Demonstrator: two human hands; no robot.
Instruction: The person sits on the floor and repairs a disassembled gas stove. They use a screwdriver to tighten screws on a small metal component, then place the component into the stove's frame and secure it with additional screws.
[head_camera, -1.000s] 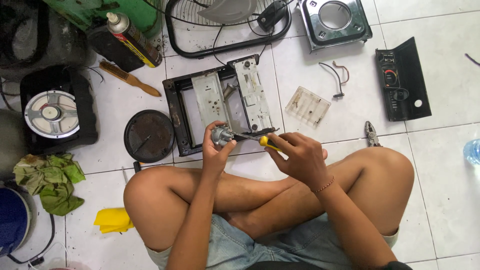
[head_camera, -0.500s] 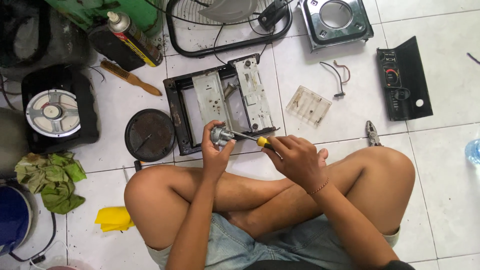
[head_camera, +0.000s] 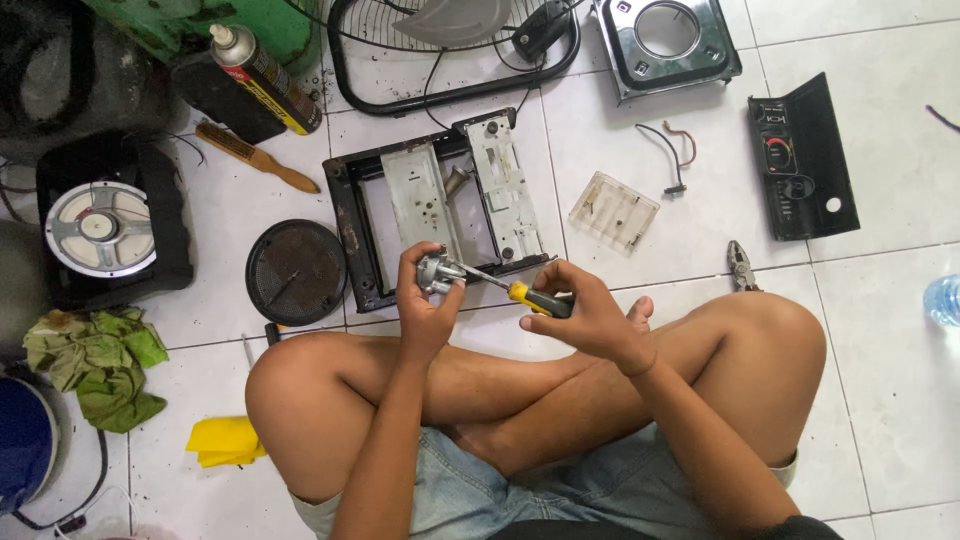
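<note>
Tiles fill the view, white and littered with parts, and we sit cross-legged on them at six o'clock. At twelve o'clock lies a fan guard, with a chrome plate at one o'clock. Just above centre rests a black frame holding two grey metal strips. At nine o'clock sits a speaker, and below it, at eight o'clock, a green rag and a yellow cloth. A black panel lies at two o'clock, a round mesh disc just left of the frame, a spray can and a brush at eleven o'clock. A clear plastic piece sits right of the frame, with pliers at three o'clock. At centre our left hand wraps its fingers tight around a small metal part, held over the frame's near edge. Our right hand closes on the yellow-and-black handle of a screwdriver, whose tip meets the part.
</note>
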